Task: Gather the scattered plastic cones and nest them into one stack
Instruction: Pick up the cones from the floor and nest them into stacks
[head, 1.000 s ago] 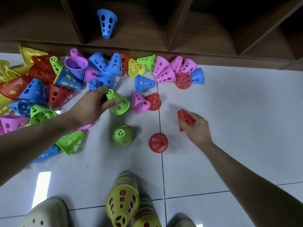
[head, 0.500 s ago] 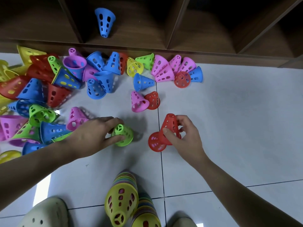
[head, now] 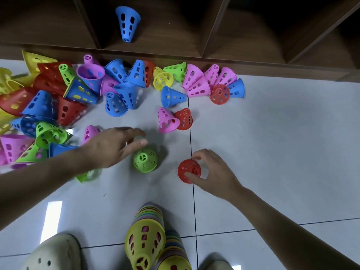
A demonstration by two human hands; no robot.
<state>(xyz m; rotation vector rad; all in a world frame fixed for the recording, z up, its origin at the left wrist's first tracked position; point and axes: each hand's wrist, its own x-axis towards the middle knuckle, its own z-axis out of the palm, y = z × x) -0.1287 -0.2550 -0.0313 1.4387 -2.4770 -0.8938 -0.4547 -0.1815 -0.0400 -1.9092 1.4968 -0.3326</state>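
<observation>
My right hand (head: 211, 170) has pressed one red cone onto the other and now pinches that red stack (head: 189, 171) on the floor. Just left of it, my left hand (head: 111, 147), fingers spread, has released the green stack (head: 145, 160).

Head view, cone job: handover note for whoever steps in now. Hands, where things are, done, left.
Left hand: open, fingers straight, reaching past the upright green cone; holds nothing.
Right hand: pinches the upright red cone standing on the floor.
Nested stacks: two striped columns lying by the feet, a yellow cone outermost on one.
Loose pile: many cones against the shelf base; a pink and red pair lies nearer.
One blue cone sits inside the shelf.
Done: part is nested.
Left: green, red, the pile, the shelf cone, then merge into one stack.
</observation>
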